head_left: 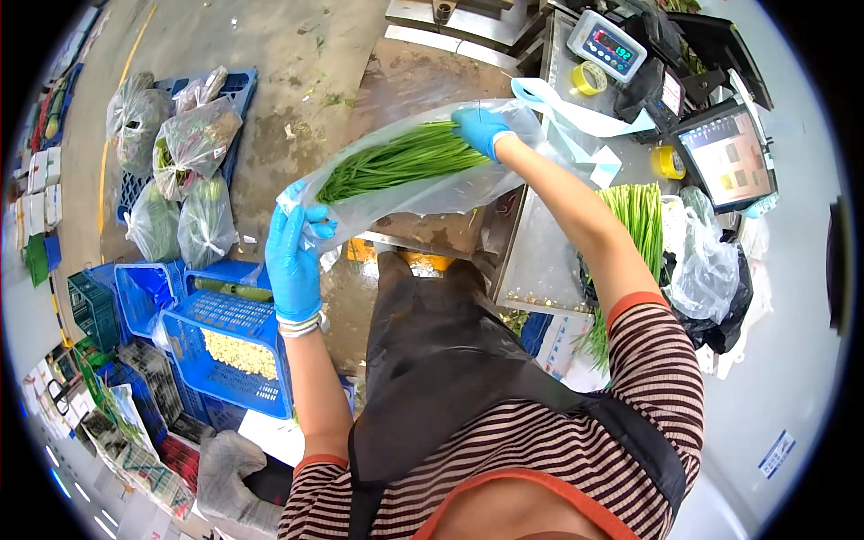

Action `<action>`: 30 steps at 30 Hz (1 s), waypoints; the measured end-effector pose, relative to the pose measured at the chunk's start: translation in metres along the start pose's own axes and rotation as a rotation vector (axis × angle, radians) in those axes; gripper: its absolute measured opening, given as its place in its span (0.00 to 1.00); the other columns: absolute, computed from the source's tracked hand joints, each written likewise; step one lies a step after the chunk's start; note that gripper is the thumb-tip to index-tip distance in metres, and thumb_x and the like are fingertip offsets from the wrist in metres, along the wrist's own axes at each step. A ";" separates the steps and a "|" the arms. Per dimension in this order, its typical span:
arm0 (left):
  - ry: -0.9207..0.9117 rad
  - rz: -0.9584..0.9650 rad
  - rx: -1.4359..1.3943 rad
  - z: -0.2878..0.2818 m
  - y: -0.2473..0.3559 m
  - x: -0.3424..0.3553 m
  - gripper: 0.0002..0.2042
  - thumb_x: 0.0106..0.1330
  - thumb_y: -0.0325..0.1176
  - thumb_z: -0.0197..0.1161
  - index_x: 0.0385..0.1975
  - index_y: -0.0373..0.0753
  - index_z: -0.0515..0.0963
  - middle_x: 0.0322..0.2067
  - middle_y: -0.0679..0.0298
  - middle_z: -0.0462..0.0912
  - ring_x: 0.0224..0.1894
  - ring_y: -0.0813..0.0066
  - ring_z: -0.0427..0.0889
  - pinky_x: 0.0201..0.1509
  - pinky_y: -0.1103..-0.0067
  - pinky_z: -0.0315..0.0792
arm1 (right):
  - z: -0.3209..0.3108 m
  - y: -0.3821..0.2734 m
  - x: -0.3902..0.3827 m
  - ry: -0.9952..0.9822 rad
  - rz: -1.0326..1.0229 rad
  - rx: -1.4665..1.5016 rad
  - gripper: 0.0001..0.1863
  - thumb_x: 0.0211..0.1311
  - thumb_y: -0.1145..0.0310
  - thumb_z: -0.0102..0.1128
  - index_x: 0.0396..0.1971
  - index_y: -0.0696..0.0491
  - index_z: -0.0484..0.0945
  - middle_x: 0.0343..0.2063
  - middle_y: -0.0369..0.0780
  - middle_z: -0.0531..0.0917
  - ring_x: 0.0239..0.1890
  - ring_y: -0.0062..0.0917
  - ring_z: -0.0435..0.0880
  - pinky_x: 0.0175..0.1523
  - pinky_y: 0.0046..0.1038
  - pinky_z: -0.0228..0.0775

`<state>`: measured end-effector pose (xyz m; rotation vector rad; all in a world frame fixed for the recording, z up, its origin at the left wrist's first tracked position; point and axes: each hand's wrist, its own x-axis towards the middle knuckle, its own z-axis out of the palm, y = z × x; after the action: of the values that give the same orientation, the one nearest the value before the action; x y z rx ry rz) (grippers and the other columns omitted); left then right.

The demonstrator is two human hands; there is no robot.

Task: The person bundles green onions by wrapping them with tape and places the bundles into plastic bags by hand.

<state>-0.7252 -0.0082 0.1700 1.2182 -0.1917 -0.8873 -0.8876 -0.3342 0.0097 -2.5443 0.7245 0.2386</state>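
Observation:
A clear plastic bag (441, 193) stretches between my hands, with a long bunch of green chives (396, 162) lying inside it. My left hand (297, 256), in a blue glove, pinches the bag's left end beside the leaf tips. At the other end my right hand (481, 132), also gloved in blue, closes around the end of the bunch at the bag's right part. Whether film lies between this hand and the stems cannot be made out. Below the bag is a brown, wet work surface (432, 81).
To the right, more chives (634, 220) lie on a metal table (544, 261) near crumpled plastic bags (706, 270). A scale display (607, 47), yellow tape rolls (589, 78) and a touchscreen (727, 155) stand beyond. On the left are bagged vegetables (193, 144) and a blue basket (243, 315) of pale pieces.

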 end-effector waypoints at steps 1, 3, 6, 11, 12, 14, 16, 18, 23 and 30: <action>-0.014 0.003 -0.011 -0.001 -0.003 0.004 0.17 0.72 0.33 0.50 0.57 0.32 0.69 0.35 0.61 0.82 0.35 0.77 0.79 0.45 0.79 0.73 | 0.005 0.012 0.002 -0.043 0.023 -0.064 0.14 0.60 0.64 0.55 0.39 0.58 0.78 0.41 0.51 0.81 0.45 0.47 0.79 0.49 0.40 0.71; -0.013 0.004 0.002 0.002 -0.003 0.002 0.17 0.72 0.33 0.50 0.57 0.32 0.69 0.35 0.61 0.81 0.35 0.78 0.78 0.45 0.79 0.73 | -0.005 0.013 0.001 -0.106 -0.024 -0.156 0.20 0.61 0.58 0.56 0.43 0.59 0.78 0.36 0.51 0.82 0.39 0.42 0.83 0.45 0.38 0.73; 0.026 0.013 0.053 0.004 -0.005 -0.004 0.17 0.72 0.34 0.50 0.56 0.33 0.70 0.35 0.62 0.80 0.36 0.79 0.78 0.45 0.79 0.73 | -0.068 -0.033 -0.043 -0.288 0.123 0.156 0.22 0.61 0.53 0.56 0.44 0.57 0.79 0.33 0.47 0.84 0.31 0.37 0.84 0.41 0.37 0.74; 0.060 0.083 0.129 0.010 -0.006 -0.009 0.18 0.73 0.38 0.50 0.55 0.33 0.71 0.38 0.63 0.78 0.38 0.79 0.76 0.46 0.79 0.72 | -0.174 -0.039 -0.160 -0.181 0.231 0.118 0.24 0.59 0.48 0.59 0.45 0.52 0.80 0.29 0.44 0.84 0.28 0.29 0.83 0.40 0.31 0.73; 0.071 0.100 0.132 0.010 -0.005 -0.011 0.18 0.73 0.39 0.50 0.55 0.33 0.71 0.39 0.63 0.78 0.39 0.79 0.76 0.47 0.79 0.72 | -0.194 -0.035 -0.188 -0.209 0.291 0.125 0.22 0.59 0.49 0.60 0.45 0.51 0.81 0.29 0.44 0.83 0.28 0.28 0.82 0.39 0.30 0.73; 0.051 0.056 0.078 0.004 -0.006 -0.013 0.19 0.72 0.39 0.52 0.55 0.33 0.71 0.44 0.61 0.78 0.42 0.75 0.77 0.48 0.78 0.72 | -0.209 -0.014 -0.260 -0.031 0.350 0.331 0.20 0.60 0.54 0.61 0.44 0.53 0.81 0.29 0.41 0.83 0.27 0.23 0.80 0.38 0.26 0.72; 0.057 0.021 0.003 -0.006 -0.014 -0.011 0.18 0.71 0.38 0.53 0.55 0.32 0.71 0.45 0.59 0.79 0.44 0.73 0.78 0.49 0.77 0.73 | -0.229 -0.006 -0.333 0.046 0.555 0.584 0.19 0.61 0.57 0.61 0.46 0.54 0.81 0.30 0.37 0.83 0.28 0.18 0.78 0.36 0.20 0.71; 0.047 0.000 -0.009 -0.015 -0.023 -0.008 0.18 0.71 0.37 0.53 0.54 0.31 0.71 0.45 0.58 0.79 0.45 0.72 0.78 0.50 0.77 0.73 | -0.231 -0.001 -0.411 0.233 0.761 0.806 0.18 0.63 0.59 0.60 0.46 0.56 0.79 0.27 0.33 0.80 0.26 0.14 0.76 0.31 0.15 0.67; 0.044 -0.091 -0.047 -0.020 -0.025 -0.003 0.18 0.70 0.37 0.56 0.53 0.31 0.73 0.47 0.57 0.79 0.45 0.72 0.79 0.50 0.76 0.74 | -0.155 0.006 -0.590 0.824 0.689 1.169 0.20 0.69 0.58 0.48 0.49 0.60 0.73 0.20 0.30 0.71 0.16 0.10 0.62 0.20 0.13 0.51; 0.048 -0.194 0.037 -0.024 -0.017 0.013 0.18 0.68 0.39 0.59 0.51 0.31 0.74 0.45 0.58 0.80 0.42 0.73 0.79 0.48 0.76 0.74 | -0.097 -0.060 -0.613 1.594 0.366 1.588 0.26 0.72 0.60 0.46 0.62 0.62 0.60 0.21 0.29 0.64 0.18 0.10 0.55 0.20 0.13 0.48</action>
<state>-0.7117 -0.0007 0.1418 1.3071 -0.0516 -1.0249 -1.3699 -0.0606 0.2955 -0.6097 1.0944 -1.6554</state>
